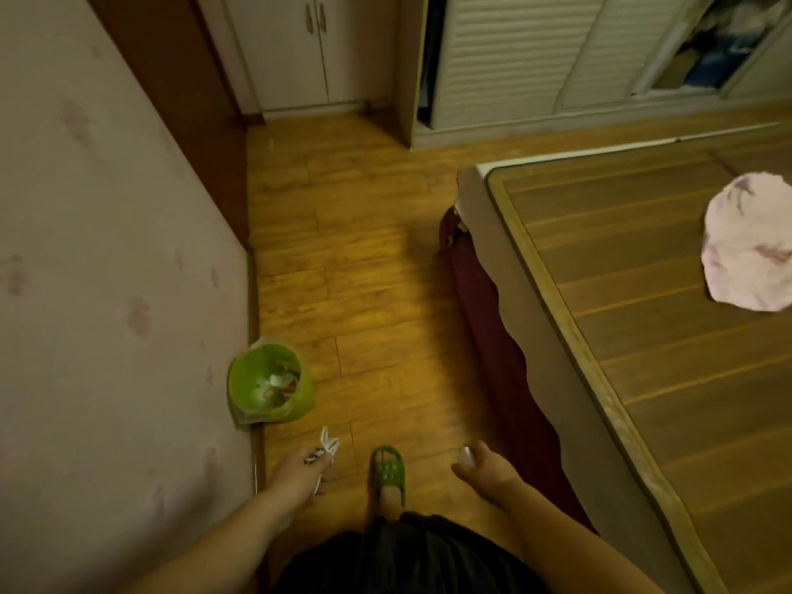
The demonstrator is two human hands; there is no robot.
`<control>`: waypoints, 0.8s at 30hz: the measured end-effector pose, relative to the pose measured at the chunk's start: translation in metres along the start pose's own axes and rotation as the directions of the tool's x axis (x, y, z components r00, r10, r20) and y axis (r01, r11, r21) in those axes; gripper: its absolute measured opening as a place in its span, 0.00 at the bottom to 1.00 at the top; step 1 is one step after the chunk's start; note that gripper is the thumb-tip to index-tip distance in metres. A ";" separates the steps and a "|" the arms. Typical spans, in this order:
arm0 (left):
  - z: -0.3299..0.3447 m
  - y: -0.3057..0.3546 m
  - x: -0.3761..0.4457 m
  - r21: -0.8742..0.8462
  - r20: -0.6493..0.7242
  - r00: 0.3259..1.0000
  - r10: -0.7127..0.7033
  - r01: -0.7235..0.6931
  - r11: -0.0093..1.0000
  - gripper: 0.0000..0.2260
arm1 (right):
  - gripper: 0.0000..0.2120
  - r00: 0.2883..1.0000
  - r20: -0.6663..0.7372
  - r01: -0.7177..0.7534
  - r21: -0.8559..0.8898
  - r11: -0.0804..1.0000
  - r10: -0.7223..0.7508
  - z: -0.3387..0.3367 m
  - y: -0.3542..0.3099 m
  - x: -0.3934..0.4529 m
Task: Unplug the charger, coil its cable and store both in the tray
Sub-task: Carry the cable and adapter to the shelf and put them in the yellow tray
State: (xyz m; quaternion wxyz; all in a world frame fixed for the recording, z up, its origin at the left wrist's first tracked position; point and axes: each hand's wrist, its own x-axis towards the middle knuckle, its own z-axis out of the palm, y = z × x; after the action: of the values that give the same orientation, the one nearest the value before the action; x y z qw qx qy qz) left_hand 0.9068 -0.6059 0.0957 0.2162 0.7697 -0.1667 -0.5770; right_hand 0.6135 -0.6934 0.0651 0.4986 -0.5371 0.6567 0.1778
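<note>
My left hand (302, 469) is low at the bottom left, closed around a bunched white cable (326, 445) whose loops stick out above the fingers. At the bottom centre right, my right hand (482, 467) holds a small white charger (465, 453) at its fingertips. Both hands hang above the wooden floor, about a foot's width apart. No tray is in view.
A green waste bin (269, 382) with a bag stands by the wall at the left. A bed with a bamboo mat (643, 293) fills the right side, with a pink cloth (750, 246) on it. My foot in a green slipper (388, 469) is between the hands. Wardrobes stand at the back.
</note>
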 end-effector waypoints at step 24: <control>-0.208 0.314 0.255 -0.096 -0.083 0.996 0.009 -0.017 0.995 0.04 | 0.28 0.996 -0.090 0.000 -0.216 0.976 -0.020 -0.200 -0.368 0.202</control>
State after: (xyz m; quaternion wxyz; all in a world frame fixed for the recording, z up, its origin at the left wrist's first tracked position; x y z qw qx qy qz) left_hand 1.1750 -0.9733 0.1023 0.2634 0.7806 -0.1344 -0.5507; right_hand 0.8601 -1.0862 0.0936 0.4074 -0.5991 0.6530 0.2206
